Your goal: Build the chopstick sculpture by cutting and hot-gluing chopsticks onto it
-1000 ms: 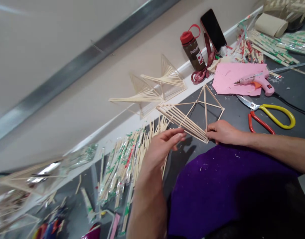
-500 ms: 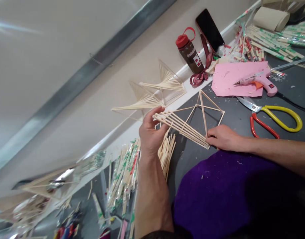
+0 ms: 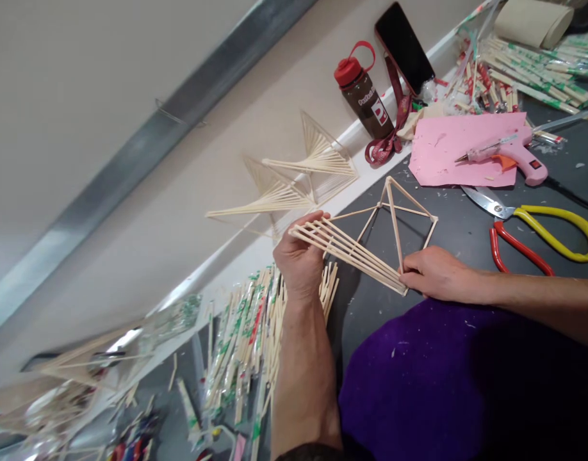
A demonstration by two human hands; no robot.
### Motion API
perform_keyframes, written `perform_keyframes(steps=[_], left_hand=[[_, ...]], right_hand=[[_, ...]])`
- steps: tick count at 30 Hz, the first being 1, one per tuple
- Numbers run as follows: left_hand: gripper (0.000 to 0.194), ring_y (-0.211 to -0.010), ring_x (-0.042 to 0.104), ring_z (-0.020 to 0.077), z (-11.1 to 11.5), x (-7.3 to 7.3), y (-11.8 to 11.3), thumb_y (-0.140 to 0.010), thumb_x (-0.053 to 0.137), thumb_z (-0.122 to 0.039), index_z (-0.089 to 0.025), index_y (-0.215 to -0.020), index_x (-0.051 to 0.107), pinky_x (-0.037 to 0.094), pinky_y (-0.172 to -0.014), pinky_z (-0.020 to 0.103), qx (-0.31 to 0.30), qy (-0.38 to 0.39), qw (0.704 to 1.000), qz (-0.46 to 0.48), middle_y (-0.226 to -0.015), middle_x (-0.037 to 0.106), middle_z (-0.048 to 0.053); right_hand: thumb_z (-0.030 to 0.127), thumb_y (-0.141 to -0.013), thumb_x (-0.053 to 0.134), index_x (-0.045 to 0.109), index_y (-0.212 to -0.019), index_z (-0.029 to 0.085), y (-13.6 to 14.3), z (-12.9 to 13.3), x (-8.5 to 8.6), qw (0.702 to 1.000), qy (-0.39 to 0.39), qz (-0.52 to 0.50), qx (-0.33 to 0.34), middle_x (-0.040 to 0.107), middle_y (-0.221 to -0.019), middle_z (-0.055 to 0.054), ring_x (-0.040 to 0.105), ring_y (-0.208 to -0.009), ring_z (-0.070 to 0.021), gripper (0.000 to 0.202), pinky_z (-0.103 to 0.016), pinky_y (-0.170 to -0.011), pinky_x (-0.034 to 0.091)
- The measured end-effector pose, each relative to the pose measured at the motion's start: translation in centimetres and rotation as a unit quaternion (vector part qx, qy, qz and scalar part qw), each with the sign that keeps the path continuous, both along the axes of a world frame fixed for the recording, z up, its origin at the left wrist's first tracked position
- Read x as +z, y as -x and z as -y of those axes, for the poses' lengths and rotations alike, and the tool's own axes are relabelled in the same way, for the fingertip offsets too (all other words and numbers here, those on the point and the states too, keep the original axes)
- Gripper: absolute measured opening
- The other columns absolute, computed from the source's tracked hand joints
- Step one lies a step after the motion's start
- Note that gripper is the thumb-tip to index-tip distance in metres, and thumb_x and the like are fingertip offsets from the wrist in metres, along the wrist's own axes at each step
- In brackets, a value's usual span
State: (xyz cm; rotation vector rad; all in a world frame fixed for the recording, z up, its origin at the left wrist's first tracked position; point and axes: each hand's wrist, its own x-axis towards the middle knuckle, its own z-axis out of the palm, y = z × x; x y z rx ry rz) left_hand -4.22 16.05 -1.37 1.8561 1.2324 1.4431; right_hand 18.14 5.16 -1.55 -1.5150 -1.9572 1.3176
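Observation:
A frame of thin wooden sticks (image 3: 356,251) is held between my two hands over the grey table. Its sticks fan out at the left end and converge near my right hand, where a pyramid-like part rises. My left hand (image 3: 301,253) is closed around the fanned end, fingers behind the sticks. With fingers and thumb pinched, my right hand (image 3: 433,272) grips the corner where the sticks meet. Right of the frame, scissors (image 3: 503,211) with one yellow and one red handle lie open. Behind them a pink glue gun (image 3: 519,153) rests partly on a pink sheet (image 3: 433,147).
Two finished-looking stick structures (image 3: 318,163) stand by the wall. A bottle (image 3: 366,99) and a phone (image 3: 404,48) lean at the back. Wrapped chopsticks (image 3: 241,339) lie left of my left arm, more (image 3: 539,70) at the far right. The glue gun's cord runs right.
My left hand has shifted its hold, its fingers now reaching further along behind the fanned sticks. The camera view has moved slightly; my right hand keeps its grip on the corner.

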Motion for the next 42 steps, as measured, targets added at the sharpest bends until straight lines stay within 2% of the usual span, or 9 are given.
perform_keyframes(steps=[6, 21, 28, 42], left_hand=[[0.021, -0.082, 0.073, 0.0165, 0.12, 0.29, -0.17, -0.072, 0.079, -0.026, -0.022, -0.092, 0.075, 0.058, -0.081, 0.032, 0.007, 0.009, 1.000, 0.002, -0.087, 0.076, 0.002], [0.023, -0.083, 0.073, 0.0189, 0.09, 0.79, 0.19, -0.078, 0.071, -0.037, -0.020, -0.094, 0.071, 0.057, -0.078, 0.031, 0.028, 0.004, 0.995, -0.096, -0.088, 0.075, 0.004], [0.021, -0.081, 0.073, 0.0182, 0.22, 0.86, -0.07, -0.078, 0.070, -0.035, -0.021, -0.094, 0.070, 0.057, -0.075, 0.030, 0.024, 0.007, 0.996, -0.085, -0.086, 0.075, 0.002], [0.022, -0.071, 0.071, 0.0165, 0.21, 0.90, -0.25, -0.076, 0.072, -0.036, -0.021, -0.093, 0.070, 0.056, -0.070, 0.029, 0.030, 0.008, 0.996, -0.079, -0.080, 0.074, 0.000]], right_hand=[[0.021, -0.086, 0.049, 0.067, -0.076, 0.017, 0.01, -0.06, -0.30, 1.000, 0.004, -0.002, -0.003, 0.064, -0.061, -0.002, 0.056, -0.058, -0.0118, 0.021, -0.023, -0.056, 0.034], [0.020, -0.086, 0.049, 0.067, -0.077, 0.017, -0.01, -0.14, -0.56, 1.000, -0.006, -0.008, -0.001, 0.063, -0.058, 0.000, 0.056, -0.055, -0.0109, 0.020, -0.022, -0.057, 0.034], [0.020, -0.086, 0.050, 0.065, -0.073, 0.017, -0.05, -0.14, -0.69, 1.000, -0.016, -0.007, -0.003, 0.062, -0.057, 0.000, 0.056, -0.056, -0.0110, 0.020, -0.022, -0.057, 0.034], [0.020, -0.087, 0.051, 0.069, -0.078, 0.016, 0.04, -0.18, -0.46, 1.000, -0.007, -0.004, -0.004, 0.063, -0.057, 0.000, 0.057, -0.055, -0.0108, 0.020, -0.022, -0.058, 0.036]])
